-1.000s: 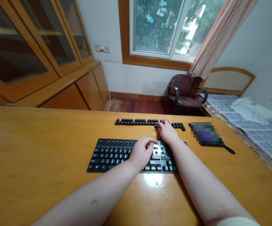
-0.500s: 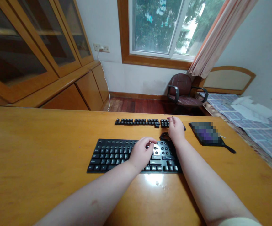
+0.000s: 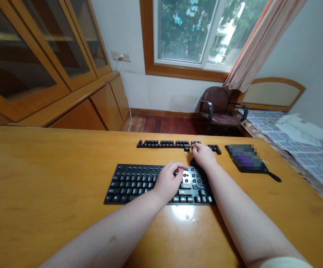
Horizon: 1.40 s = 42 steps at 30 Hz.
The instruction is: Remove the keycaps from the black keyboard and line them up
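Note:
A black keyboard (image 3: 135,182) lies on the wooden desk (image 3: 38,186); a patch on its right side shows bare silvery sockets where keycaps are off. My left hand (image 3: 168,180) rests curled on the keyboard beside that patch. Beyond it, loose black keycaps (image 3: 164,143) lie in a row. My right hand (image 3: 204,156) reaches to that row and its fingertips pinch at a keycap near the row's right part. A small dark object lies half hidden under my right wrist.
A dark flat device (image 3: 245,158) with a black handle-like piece lies to the right on the desk. Past the desk stand a brown armchair (image 3: 218,108), wooden cabinets with glass doors (image 3: 38,63), a window and a bed at right.
My right hand moved right along the keycap row, then came back left a little and now pinches at a keycap. My left hand stayed on the keyboard.

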Available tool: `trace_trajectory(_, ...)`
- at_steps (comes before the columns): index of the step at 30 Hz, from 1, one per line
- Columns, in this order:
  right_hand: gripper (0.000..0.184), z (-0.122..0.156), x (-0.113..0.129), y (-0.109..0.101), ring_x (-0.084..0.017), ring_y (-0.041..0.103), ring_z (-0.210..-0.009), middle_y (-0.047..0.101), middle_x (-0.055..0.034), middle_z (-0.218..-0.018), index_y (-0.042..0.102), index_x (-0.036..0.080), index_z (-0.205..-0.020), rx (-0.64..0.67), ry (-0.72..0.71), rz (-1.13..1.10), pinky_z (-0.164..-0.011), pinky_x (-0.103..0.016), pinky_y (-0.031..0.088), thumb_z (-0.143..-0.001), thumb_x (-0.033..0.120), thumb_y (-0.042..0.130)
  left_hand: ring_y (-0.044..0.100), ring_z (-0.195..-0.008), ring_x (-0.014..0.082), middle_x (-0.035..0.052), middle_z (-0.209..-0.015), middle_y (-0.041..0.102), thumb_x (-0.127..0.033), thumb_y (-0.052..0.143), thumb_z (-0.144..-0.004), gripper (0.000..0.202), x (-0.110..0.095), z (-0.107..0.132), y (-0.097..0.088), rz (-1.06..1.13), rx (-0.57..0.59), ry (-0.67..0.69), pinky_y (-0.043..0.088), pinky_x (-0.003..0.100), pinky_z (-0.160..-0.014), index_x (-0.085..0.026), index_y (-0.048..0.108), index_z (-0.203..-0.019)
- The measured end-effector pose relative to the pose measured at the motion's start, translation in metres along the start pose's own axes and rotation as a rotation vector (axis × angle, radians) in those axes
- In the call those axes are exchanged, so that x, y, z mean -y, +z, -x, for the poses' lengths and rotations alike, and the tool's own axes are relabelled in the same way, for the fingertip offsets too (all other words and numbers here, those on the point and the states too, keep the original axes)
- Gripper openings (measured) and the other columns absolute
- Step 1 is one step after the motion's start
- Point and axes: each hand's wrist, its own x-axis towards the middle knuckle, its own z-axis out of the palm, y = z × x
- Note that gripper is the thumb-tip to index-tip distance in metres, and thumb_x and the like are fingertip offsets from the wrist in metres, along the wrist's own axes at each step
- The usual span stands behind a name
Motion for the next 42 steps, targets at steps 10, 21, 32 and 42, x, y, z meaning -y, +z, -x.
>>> trace_trajectory(10, 0.031, -0.0009, -0.0008, 0.0051, -0.019, 0.058, -0.091, 0.066, -0.0043, -0.101, 0.066, 0.026, -0.102, 0.103, -0.067, 0.022, -0.075, -0.026, 0.041, -0.083, 0.024, 0.042, 0.06, -0.084, 0.0163, 0.0018, -0.086, 0.067, -0.016, 0.048, -0.082, 0.017, 0.0009, -0.0002, -0.0003, 0.002, -0.003, -0.003, 0.048, 0.029, -0.077, -0.02, 0.065, -0.083)
trace_trajectory(21, 0.03, 0.0002, 0.0025, 0.0033, -0.017, 0.056, -0.092, 0.059, -0.005, -0.108, 0.068, 0.022, -0.095, 0.067, -0.104, 0.035, -0.078, -0.024, 0.041, -0.083, 0.021, 0.04, 0.06, -0.084, 0.0167, 0.0023, -0.087, 0.066, -0.016, 0.047, -0.082, 0.018, 0.0032, 0.0003, 0.0019, -0.003, -0.002, 0.0, 0.048, 0.03, -0.079, -0.019, 0.064, -0.084)
trace_trajectory(32, 0.028, -0.0013, -0.0006, 0.0076, -0.017, 0.056, -0.09, 0.061, -0.0047, -0.104, 0.067, 0.02, -0.088, -0.004, -0.13, -0.012, -0.078, -0.025, 0.041, -0.085, 0.025, 0.039, 0.06, -0.084, 0.0156, 0.0012, -0.086, 0.066, -0.016, 0.048, -0.082, 0.017, 0.0027, 0.0003, 0.0006, 0.0, -0.001, 0.005, 0.047, 0.027, -0.078, -0.02, 0.064, -0.083)
trace_trajectory(42, 0.032, 0.0017, -0.0002, -0.0007, -0.019, 0.056, -0.09, 0.063, -0.0074, -0.094, 0.064, 0.018, -0.091, -0.164, -0.059, -0.133, -0.076, -0.026, 0.039, -0.089, 0.033, 0.036, 0.06, -0.084, 0.0154, 0.0011, -0.086, 0.066, -0.015, 0.048, -0.082, 0.017, 0.0007, -0.0001, 0.0001, 0.001, -0.001, -0.001, 0.047, 0.027, -0.078, -0.02, 0.064, -0.083)
